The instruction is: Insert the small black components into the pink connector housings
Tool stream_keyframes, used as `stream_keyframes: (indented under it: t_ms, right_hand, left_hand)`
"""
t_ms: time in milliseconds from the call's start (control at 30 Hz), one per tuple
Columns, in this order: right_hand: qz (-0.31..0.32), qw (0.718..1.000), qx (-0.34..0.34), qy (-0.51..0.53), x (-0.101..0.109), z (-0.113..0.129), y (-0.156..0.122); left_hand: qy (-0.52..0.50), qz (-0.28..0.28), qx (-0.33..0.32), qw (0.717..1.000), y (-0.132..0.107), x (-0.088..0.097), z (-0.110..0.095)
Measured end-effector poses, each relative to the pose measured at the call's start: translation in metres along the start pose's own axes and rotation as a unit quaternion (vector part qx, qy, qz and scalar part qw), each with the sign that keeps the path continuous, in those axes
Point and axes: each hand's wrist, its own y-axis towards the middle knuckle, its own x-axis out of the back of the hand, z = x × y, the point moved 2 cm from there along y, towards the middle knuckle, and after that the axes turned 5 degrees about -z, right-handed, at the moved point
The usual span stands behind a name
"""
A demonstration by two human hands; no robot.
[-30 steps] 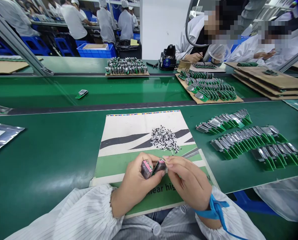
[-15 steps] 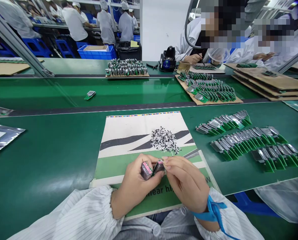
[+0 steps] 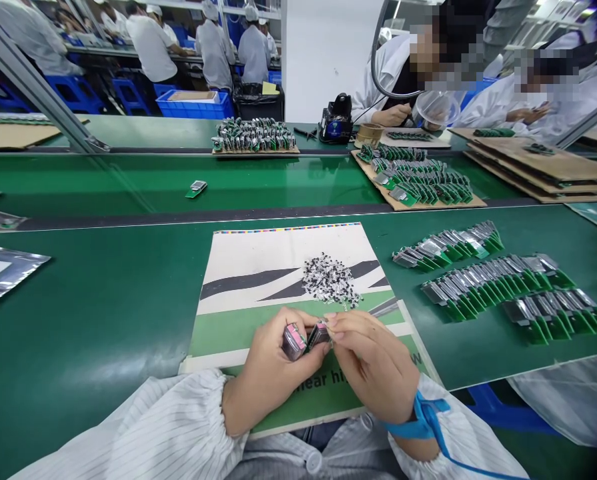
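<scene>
My left hand (image 3: 278,363) is closed around small circuit boards (image 3: 294,341) with dark, shiny casings and pink ends. One of them, a tilted circuit board (image 3: 319,333), sticks up between its thumb and fingers. At that board's upper right edge, my right hand (image 3: 373,360) has its fingertips pinched together; whatever they hold is too small and covered to make out. A blue strap (image 3: 421,420) circles the right wrist. Just beyond the hands, a pile of tiny black-and-silver components (image 3: 329,280) lies on a printed board (image 3: 248,340).
Rows of circuit boards (image 3: 488,283) stand on the green table to the right. Beyond runs a green belt carrying a loose circuit board (image 3: 196,189). Boards on cardboard (image 3: 418,177) lie farther back. A silver bag (image 3: 8,273) is at left; a co-worker (image 3: 385,80) sits opposite.
The loose circuit board on the belt has shifted right, and another silvery item has come in at the left edge. My hands have barely moved. The blue strap's tail lies differently.
</scene>
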Motion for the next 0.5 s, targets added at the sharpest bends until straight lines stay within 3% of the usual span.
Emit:
stream_keyframes:
  t_ms: [300, 500]
  right_hand:
    - [-0.031, 0.993, -0.108, 0.038, -0.0035, 0.0015, 0.0022]
    - [-0.037, 0.990, -0.123, 0.050, -0.0046, 0.0005, -0.0014]
  left_hand:
    - [0.003, -0.012, -0.004, 1.000, 0.0000, 0.0004, 0.0003]
    - [0.000, -0.010, 0.005, 1.000, -0.0004, 0.0007, 0.0021]
